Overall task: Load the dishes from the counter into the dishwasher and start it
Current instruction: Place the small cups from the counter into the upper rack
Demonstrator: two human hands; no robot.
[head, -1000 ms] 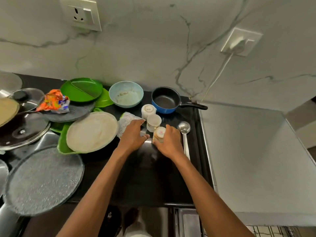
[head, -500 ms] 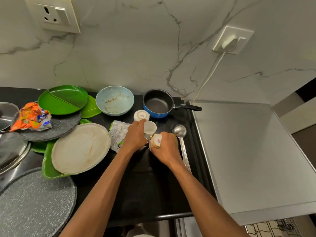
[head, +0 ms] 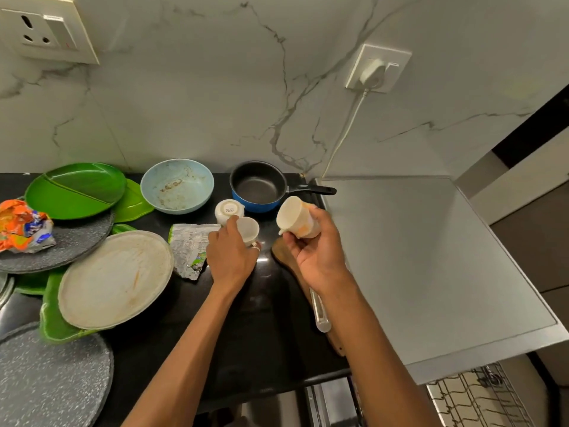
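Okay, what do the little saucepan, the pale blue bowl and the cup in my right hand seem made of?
Saucepan: likely metal, glossy blue coat outside, matte black non-stick-looking inside. Bowl: probably plastic or melamine, dull even surface. Cup: looks glazed ceramic, smooth cream sheen; could be plastic.

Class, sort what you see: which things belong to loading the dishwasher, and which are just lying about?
Job: cream orange-patterned cup in right hand, plain white cup in left hand, upturned white cup, pale blue bowl, blue saucepan, round cream plate, steel ladle.
Lying about: crumpled silver wrapper, orange snack packet, white wall plug.
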